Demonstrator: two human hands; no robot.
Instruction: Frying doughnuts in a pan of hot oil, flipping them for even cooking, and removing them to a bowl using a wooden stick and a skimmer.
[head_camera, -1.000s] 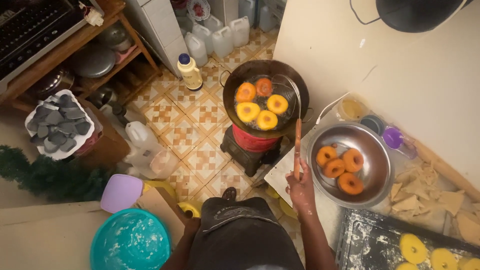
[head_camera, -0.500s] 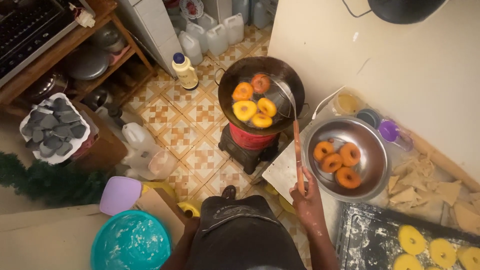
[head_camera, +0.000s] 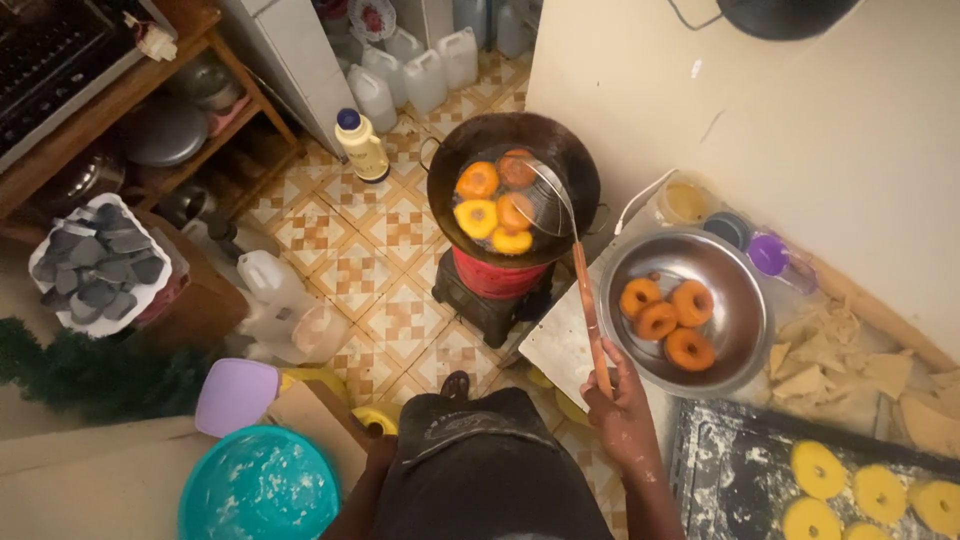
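1. Right hand (head_camera: 622, 412): grip wrapped tight round the lower end of a wooden-handled skimmer (head_camera: 585, 300).
2. Skimmer's wire head (head_camera: 545, 195) dipped into the dark frying pan (head_camera: 580, 165), lying over the doughnuts in the oil (head_camera: 478, 181).
3. Pan seated on a red stove (head_camera: 495, 275) on the tiled floor (head_camera: 330, 240).
4. Left hand (head_camera: 378, 450) low beside the body, mostly hidden; grip impossible to tell.
5. Steel bowl (head_camera: 740, 300) just right of the handle, holding four browned doughnuts (head_camera: 690, 349).
6. Floured black tray (head_camera: 730, 470) on the desk near the right forearm, carrying raw yellow rings (head_camera: 818, 468).
7. Teal basin (head_camera: 258, 488) at lower left; yellow oil bottle (head_camera: 360, 145) on the floor left of the pan.
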